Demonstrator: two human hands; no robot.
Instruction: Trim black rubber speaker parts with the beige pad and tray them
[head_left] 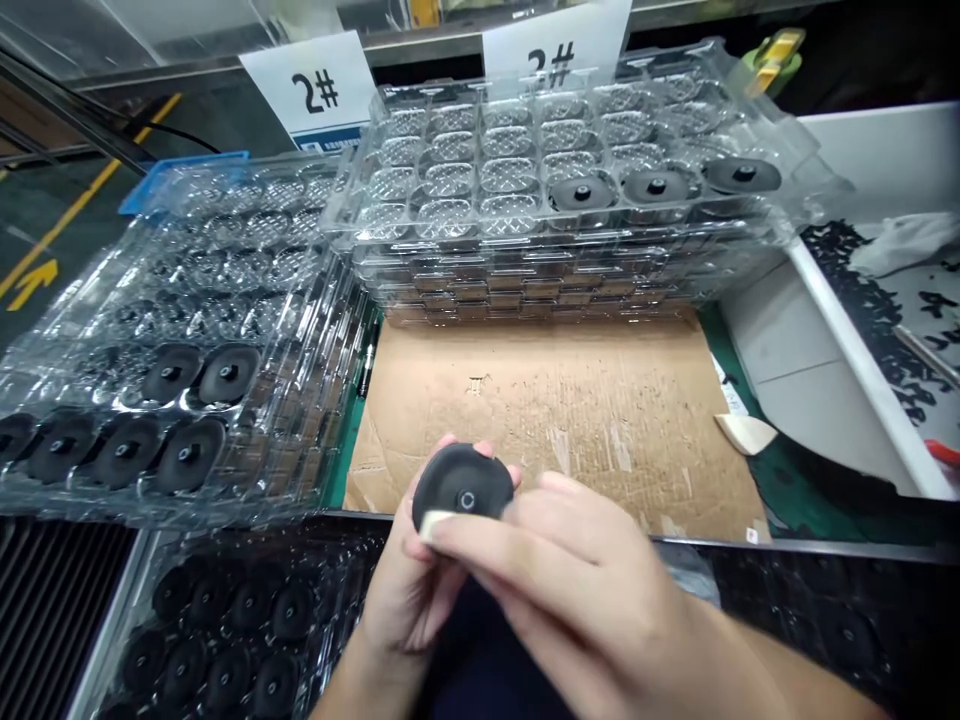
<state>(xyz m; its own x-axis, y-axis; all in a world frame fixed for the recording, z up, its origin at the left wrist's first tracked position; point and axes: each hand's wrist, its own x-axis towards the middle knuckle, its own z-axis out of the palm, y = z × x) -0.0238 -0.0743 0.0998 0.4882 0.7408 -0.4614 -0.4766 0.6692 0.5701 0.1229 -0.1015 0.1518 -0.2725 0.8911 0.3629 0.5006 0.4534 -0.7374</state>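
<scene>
My left hand (409,590) is closed around a black oval cap-like part (450,475). Its dished face is turned up and shows a small round stud. Over it, slightly blurred, comes my right hand (592,570), with fingers curled and pressed together near the part's lower rim. A small cream-coloured tip (435,524) shows at the end of these fingers, touching the rim. Whether it is a separate piece or a covered fingertip I cannot tell. Beneath and beyond both hands lies a cardboard sheet (540,400).
Stacked clear trays (510,215) stand behind the cardboard, with 3 black parts in the top one. More clear trays (292,300) with several parts are at left. A black-part tray (322,560) sits lower left. A cream wedge (746,433) lies by a white bin (832,350) at right.
</scene>
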